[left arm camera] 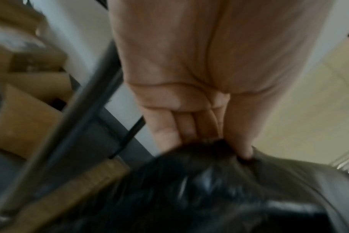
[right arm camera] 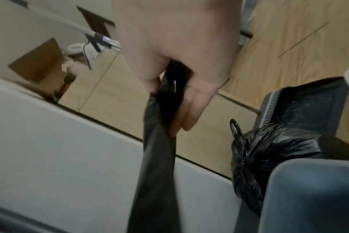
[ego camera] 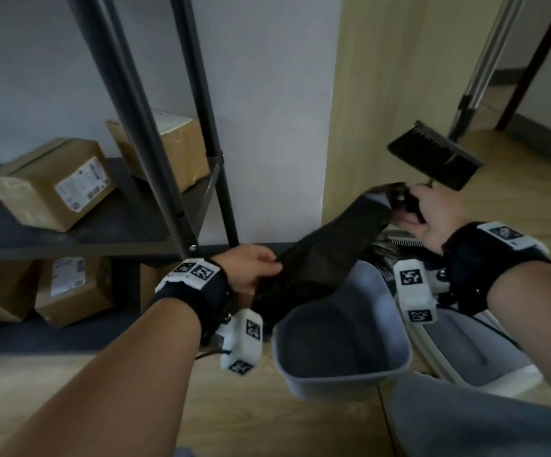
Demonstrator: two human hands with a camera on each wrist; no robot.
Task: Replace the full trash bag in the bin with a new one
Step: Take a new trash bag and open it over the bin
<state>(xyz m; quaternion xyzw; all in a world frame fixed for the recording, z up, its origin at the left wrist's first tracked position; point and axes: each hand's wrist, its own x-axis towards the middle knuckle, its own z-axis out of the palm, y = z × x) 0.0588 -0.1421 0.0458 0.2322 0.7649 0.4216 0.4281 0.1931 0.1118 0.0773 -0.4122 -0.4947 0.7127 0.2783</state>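
Note:
A new black trash bag (ego camera: 320, 258) stretches between both hands above the grey bin (ego camera: 343, 374), which has no bag in it. My left hand (ego camera: 254, 268) pinches the bag's lower left end (left arm camera: 209, 173) between thumb and fingers. My right hand (ego camera: 432, 212) grips the bag's upper right end (right arm camera: 159, 141), held higher. The full black bag (right arm camera: 269, 149), tied at its top, sits on the floor behind the bin, beside the wall.
A dark metal shelf (ego camera: 102, 232) with cardboard boxes (ego camera: 46, 183) stands at left, its posts close to my left hand. A dustpan (right arm camera: 309, 110) lies behind the full bag; a mirror panel (ego camera: 465, 94) reflects a broom. Wooden floor (ego camera: 251, 407) lies in front.

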